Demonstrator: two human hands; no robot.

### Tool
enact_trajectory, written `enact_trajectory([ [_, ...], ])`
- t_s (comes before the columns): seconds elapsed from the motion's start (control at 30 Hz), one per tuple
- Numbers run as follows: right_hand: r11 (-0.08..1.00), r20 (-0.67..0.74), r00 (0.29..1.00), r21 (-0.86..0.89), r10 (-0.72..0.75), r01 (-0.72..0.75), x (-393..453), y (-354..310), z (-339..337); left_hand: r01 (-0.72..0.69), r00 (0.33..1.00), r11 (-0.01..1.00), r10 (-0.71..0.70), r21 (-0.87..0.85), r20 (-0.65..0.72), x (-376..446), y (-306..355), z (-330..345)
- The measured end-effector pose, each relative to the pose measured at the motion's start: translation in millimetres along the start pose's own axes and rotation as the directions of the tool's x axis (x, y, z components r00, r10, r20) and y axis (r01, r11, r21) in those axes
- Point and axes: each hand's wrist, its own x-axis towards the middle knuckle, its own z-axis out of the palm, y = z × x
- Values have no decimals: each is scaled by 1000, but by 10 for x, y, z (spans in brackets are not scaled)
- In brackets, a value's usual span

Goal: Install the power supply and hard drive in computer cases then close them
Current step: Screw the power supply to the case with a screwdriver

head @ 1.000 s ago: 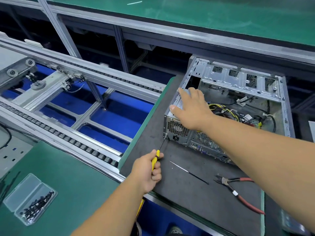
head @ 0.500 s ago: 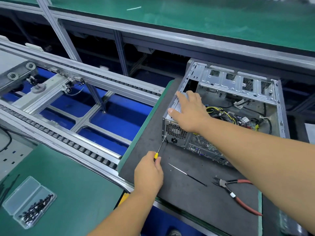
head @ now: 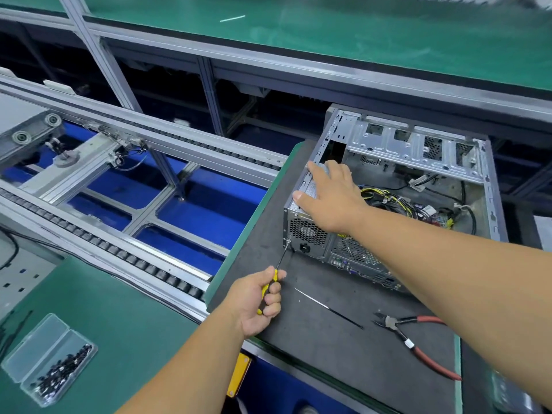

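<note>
- Computer case (head: 418, 150): open-sided, centre right of frame, on a dark mat (head: 343, 348).
- Power supply (head: 310, 234): seated in the case's near left corner.
- Right hand (head: 331, 198): flat on top of the power supply, fingers spread.
- Left hand (head: 257, 300): lower centre, fingers curled round a yellow-handled screwdriver (head: 276, 273), tip at the case's rear corner.
- Pliers (head: 415, 342): red-handled, lower right on the mat.
- Screw box (head: 47, 360): clear, lower left.
</note>
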Motion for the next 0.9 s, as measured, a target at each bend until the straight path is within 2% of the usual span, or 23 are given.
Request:
enact_trajectory([
  [0.03,1000,1,1000,-5,0,0,6,1,3,-116,987,973,135,200,-85,15,-28,17],
  [0.07,1000,-1,1000,-11,1,-1,9,4,5,-216,940,871,307,442,-147,18,-61,47],
  [0.1,1000,-6,1000,-17,2,-2,10,10,7,-261,863,683,482,682,-153,14,-107,81],
  [0.13,1000,-13,1000,-19,0,0,13,12,8,-245,782,455,614,856,-102,10,-157,110],
  [0.17,1000,-18,1000,-17,-6,6,17,13,6,-198,720,274,692,941,-50,-3,-204,133],
  [0.2,1000,-25,1000,-12,-12,12,21,15,4,-170,684,190,730,967,-23,-21,-239,151],
  [0.23,1000,-35,999,-10,-18,18,24,19,4,-166,668,171,744,971,-17,-29,-252,159],
  [0.27,1000,-37,999,-7,-21,21,25,26,6,-165,681,182,732,969,-22,-24,-233,157],
  [0.33,1000,-22,1000,19,-8,9,19,29,12,-177,754,239,657,955,-24,-42,-118,153],
  [0.37,999,-24,1000,54,5,-4,22,20,6,-189,798,311,601,931,-39,-81,-64,151],
  [0.4,993,-53,998,114,27,-21,10,7,-19,-191,843,435,532,880,-80,-136,-30,150],
  [0.47,970,-238,969,242,70,-11,-108,-3,-88,-150,917,767,344,625,-203,-280,-23,142],
  [0.5,960,-388,920,275,54,59,-228,-4,-111,-123,939,881,252,456,-233,-361,-35,135],
  [0.57,918,-627,777,272,-58,288,-592,-19,-33,-111,969,979,145,171,-199,-500,-49,163],
  [0.6,880,-656,746,284,-111,380,-811,-38,87,-116,976,990,127,76,-177,-552,-45,204],
  [0.63,842,-614,780,351,-125,411,-1039,-76,228,-126,979,992,127,15,-162,-597,-37,260],
  [0.67,814,-520,851,462,-72,351,-1236,-119,367,-139,979,990,136,-8,-153,-639,-39,328],
  [0.7,778,-390,920,591,44,213,-1380,-174,480,-149,980,989,148,1,-136,-677,-48,411],
  [0.73,706,-219,958,708,188,24,-1450,-227,562,-156,981,987,159,37,-113,-706,-64,491],
  [0.77,582,-8,951,793,310,-183,-1453,-261,600,-158,983,984,165,88,-83,-734,-86,566],
  [0.8,435,205,911,827,358,-357,-1423,-266,616,-155,985,977,164,144,-54,-763,-110,640],
  [0.83,304,358,873,835,332,-458,-1387,-254,596,-154,986,969,162,192,-26,-789,-134,701],
  [0.9,200,419,855,850,305,-488,-1310,-183,523,-171,984,947,176,272,9,-835,-175,794],
])
